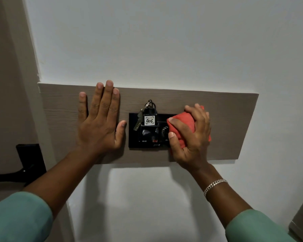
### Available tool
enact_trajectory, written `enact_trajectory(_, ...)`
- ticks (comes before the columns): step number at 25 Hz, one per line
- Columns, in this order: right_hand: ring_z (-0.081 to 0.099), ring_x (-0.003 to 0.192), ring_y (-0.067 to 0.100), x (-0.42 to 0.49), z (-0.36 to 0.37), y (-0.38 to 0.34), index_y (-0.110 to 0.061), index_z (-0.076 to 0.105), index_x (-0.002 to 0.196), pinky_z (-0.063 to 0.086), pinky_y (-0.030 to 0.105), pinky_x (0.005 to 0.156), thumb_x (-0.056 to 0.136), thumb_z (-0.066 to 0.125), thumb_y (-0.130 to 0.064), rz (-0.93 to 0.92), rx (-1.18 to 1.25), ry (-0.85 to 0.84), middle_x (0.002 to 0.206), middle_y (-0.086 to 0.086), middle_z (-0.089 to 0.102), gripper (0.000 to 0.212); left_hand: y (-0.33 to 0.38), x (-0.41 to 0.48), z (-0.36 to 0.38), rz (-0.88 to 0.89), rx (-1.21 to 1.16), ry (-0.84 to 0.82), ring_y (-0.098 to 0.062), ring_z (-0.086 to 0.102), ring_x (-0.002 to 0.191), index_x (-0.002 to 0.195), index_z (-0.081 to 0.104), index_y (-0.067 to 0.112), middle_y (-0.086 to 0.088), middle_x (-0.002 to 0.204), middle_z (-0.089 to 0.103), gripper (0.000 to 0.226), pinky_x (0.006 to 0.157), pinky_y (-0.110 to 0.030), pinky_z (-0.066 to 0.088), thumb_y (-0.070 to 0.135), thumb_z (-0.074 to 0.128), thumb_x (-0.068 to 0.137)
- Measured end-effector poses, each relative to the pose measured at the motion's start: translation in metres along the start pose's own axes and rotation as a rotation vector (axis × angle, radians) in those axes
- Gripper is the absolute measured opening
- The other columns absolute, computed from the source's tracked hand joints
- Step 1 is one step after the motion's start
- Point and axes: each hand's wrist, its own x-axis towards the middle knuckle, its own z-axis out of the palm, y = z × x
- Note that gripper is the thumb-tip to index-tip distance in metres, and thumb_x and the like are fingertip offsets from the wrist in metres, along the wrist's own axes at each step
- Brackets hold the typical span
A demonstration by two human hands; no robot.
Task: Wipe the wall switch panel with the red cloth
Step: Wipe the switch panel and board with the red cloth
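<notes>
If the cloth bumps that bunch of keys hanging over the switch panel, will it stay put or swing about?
Probably swing: the key bunch hangs loosely from a hook, its key and numbered tag dangling free over the black switch panel. It looks small and light, so a nudge from the red cloth in the right hand would likely shift it.

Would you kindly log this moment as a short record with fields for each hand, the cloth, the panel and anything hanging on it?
left hand: open, flat on the grey wood-grain board, beside the panel
right hand: gripping the bunched red cloth
cloth position: pressed on the panel's right part
black wall switch panel: left part uncovered, round dial visible
hanging item: key with white tag marked 406
wrist: silver chain bracelet on the right
</notes>
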Motion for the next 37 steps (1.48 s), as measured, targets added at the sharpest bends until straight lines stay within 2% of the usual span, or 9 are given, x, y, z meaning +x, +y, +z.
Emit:
enact_trajectory(5,0.039,0.143,0.035,0.007,0.002,-0.004,-0.022,0.074,0.111,0.020,0.064,0.121,0.086,0.060,-0.036,-0.083,0.019,-0.080,0.138,0.017,0.055,0.032,-0.002,0.001,0.000,0.002,0.002,-0.009,-0.026,-0.003,0.153,0.156,0.010,0.005,-0.018,0.164,0.013,0.076,0.122,-0.051,-0.006,0.045,0.028,0.094)
enact_trajectory(9,0.037,0.144,0.036,0.003,0.007,-0.015,-0.024,0.073,0.112,0.019,0.066,0.121,0.085,0.059,-0.036,0.055,0.000,0.000,0.142,0.016,0.053,0.032,0.000,0.000,-0.001,-0.003,-0.009,0.020,-0.028,0.002,0.153,0.156,0.011,0.004,-0.017,0.164,0.014,0.076,0.123,-0.053,-0.002,0.043,0.030,0.093)
enact_trajectory(12,0.037,0.144,0.034,0.008,0.015,-0.026,-0.026,0.072,0.111,0.019,0.062,0.122,0.085,0.058,-0.036,0.047,0.000,0.009,0.142,0.012,0.054,0.032,0.002,0.000,0.000,-0.001,-0.002,0.028,-0.031,0.007,0.153,0.156,0.012,0.004,-0.017,0.164,0.014,0.076,0.123,-0.054,0.000,0.043,0.030,0.093)
enact_trajectory(15,0.037,0.145,0.031,0.006,0.023,-0.034,-0.028,0.071,0.110,0.019,0.059,0.123,0.085,0.059,-0.034,0.153,0.026,0.079,0.140,0.009,0.055,0.028,0.001,0.000,0.000,0.002,0.000,0.031,-0.032,0.008,0.153,0.156,0.012,0.004,-0.018,0.164,0.015,0.075,0.122,-0.054,0.000,0.043,0.030,0.094)
enact_trajectory(20,0.040,0.143,0.038,-0.009,0.013,-0.005,-0.025,0.068,0.124,0.025,0.063,0.120,0.093,0.055,-0.041,-0.003,-0.103,0.033,0.146,0.018,0.054,0.037,0.001,-0.001,0.000,0.004,-0.001,0.036,-0.030,0.005,0.153,0.156,0.012,0.004,-0.018,0.164,0.015,0.075,0.122,-0.053,-0.001,0.043,0.029,0.094)
enact_trajectory(26,0.023,0.154,0.031,-0.037,0.034,-0.027,-0.024,0.052,0.143,0.019,0.058,0.124,0.100,0.042,-0.046,0.491,-0.046,0.240,0.161,0.014,0.036,0.049,0.000,-0.001,0.003,0.005,-0.021,0.037,-0.026,-0.003,0.154,0.156,0.006,0.006,-0.013,0.165,0.004,0.076,0.122,-0.055,0.001,0.043,0.029,0.094)
enact_trajectory(32,0.016,0.155,0.036,-0.067,0.048,-0.046,-0.013,0.043,0.148,0.018,0.063,0.123,0.091,0.055,-0.044,0.596,-0.031,0.221,0.163,0.019,0.026,0.066,0.000,-0.001,0.002,0.009,-0.037,0.037,-0.025,-0.006,0.154,0.156,0.005,0.006,-0.011,0.164,0.001,0.077,0.122,-0.053,-0.004,0.043,0.030,0.094)
enact_trajectory(35,0.010,0.157,0.033,-0.066,0.062,-0.070,-0.016,0.034,0.153,0.020,0.066,0.121,0.092,0.054,-0.046,0.711,0.058,0.276,0.166,0.017,0.018,0.071,0.001,-0.001,0.001,-0.001,-0.039,0.028,-0.025,-0.006,0.153,0.156,0.005,0.006,-0.014,0.165,0.005,0.077,0.122,-0.052,-0.005,0.043,0.030,0.094)
enact_trajectory(37,0.006,0.157,0.033,-0.068,0.073,-0.087,-0.016,0.026,0.156,0.016,0.064,0.124,0.093,0.052,-0.048,0.684,0.086,0.238,0.168,0.017,0.012,0.075,0.000,-0.001,0.001,-0.004,-0.038,0.024,-0.024,-0.006,0.153,0.156,0.006,0.006,-0.016,0.165,0.009,0.076,0.122,-0.052,-0.005,0.043,0.030,0.094)
